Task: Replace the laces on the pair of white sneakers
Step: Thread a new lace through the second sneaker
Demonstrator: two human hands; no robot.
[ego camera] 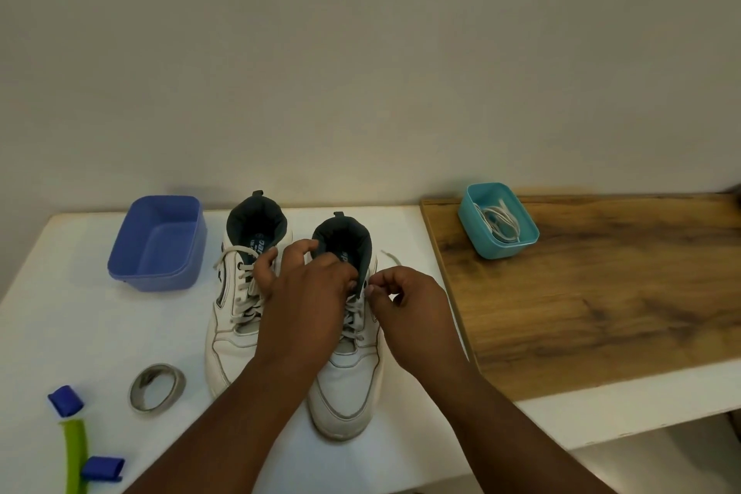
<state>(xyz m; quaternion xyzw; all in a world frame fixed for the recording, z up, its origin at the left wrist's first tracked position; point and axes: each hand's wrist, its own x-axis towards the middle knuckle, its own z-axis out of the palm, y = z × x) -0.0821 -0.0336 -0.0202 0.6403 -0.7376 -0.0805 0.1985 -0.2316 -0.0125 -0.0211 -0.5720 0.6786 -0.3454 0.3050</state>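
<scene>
While both white sneakers [296, 317] sit mid-bench still laced, the left hand [308, 285] curls over the right shoe's collar and the right hand [405, 301] pinches its old lace [391, 256]; replacement laces [499, 223] wait far right. Barely begun, I judge.

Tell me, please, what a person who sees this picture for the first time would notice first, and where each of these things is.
First come the two white high-top sneakers standing side by side in the middle of the white table, with both hands at the right one: the left hand holds its collar, and the right hand pinches its lace. Next, the periwinkle plastic tub at the back left, and the turquoise plastic tub holding white laces on the wooden board to the right.
</scene>
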